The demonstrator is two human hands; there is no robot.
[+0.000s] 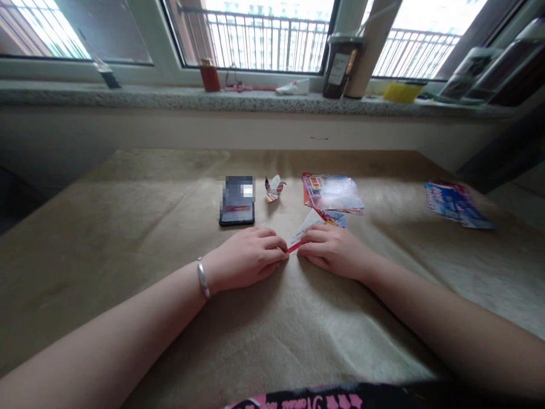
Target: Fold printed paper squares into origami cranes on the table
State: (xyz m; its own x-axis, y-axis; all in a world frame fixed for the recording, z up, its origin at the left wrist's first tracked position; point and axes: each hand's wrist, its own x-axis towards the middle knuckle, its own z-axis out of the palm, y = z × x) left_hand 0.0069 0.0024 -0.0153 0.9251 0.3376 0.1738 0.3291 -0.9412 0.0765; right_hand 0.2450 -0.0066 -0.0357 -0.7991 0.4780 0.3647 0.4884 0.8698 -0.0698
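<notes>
My left hand [249, 255] and my right hand [330, 249] rest close together on the tan table cover [128, 227], fingers curled, both pinching a folded piece of printed paper [307, 224] between them. The paper is white with red and blue print, and it rises to a point above my right hand. A silver bracelet [203, 278] circles my left wrist. Just beyond the hands lie a dark phone [237, 200] and a small folded paper figure [273, 188].
A stack of printed sheets [334, 193] lies behind the right hand, and more blue sheets [455, 204] lie at the far right. The window sill [170, 97] holds a red container [210, 75], a dark jar [338, 68] and a yellow box [402, 91].
</notes>
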